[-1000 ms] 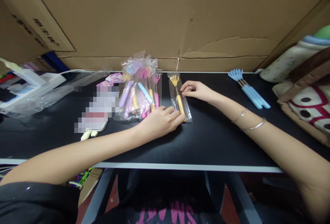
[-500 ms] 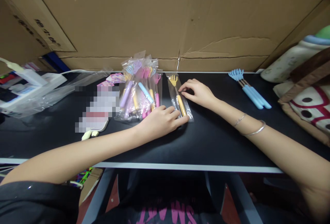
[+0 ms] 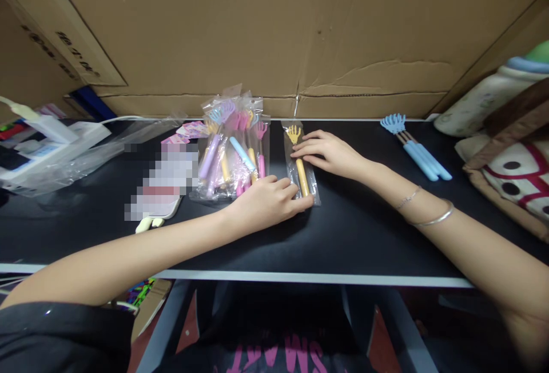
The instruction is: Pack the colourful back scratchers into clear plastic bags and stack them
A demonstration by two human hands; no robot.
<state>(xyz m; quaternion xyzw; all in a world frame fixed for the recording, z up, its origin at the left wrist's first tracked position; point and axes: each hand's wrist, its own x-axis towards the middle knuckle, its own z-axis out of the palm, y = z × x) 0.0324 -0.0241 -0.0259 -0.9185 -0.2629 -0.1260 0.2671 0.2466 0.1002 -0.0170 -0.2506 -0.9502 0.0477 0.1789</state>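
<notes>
left hand (image 3: pixel 268 201) pinning the lower end and right hand (image 3: pixel 330 153) pressing flat, fingers extended, on clear plastic sleeve with yellow hand-shaped back scratcher (image 3: pixel 300 164), beside bagged pastel scratcher pile (image 3: pixel 234 150).

The black table (image 3: pixel 351 235) bears bagged scratchers (image 3: pixel 234 153), one yellow scratcher pack (image 3: pixel 301 167) and blue scratchers (image 3: pixel 414 147).

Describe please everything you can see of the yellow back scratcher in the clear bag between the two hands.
The yellow back scratcher has a small claw-shaped head, a thin dark rod and an orange-yellow handle. It lies flat on the black table, head pointing away from the person, inside a narrow clear plastic bag that looks glossy. The left hand presses the bag's near end; the right hand rests its fingers on the far part, beside the head.
</notes>
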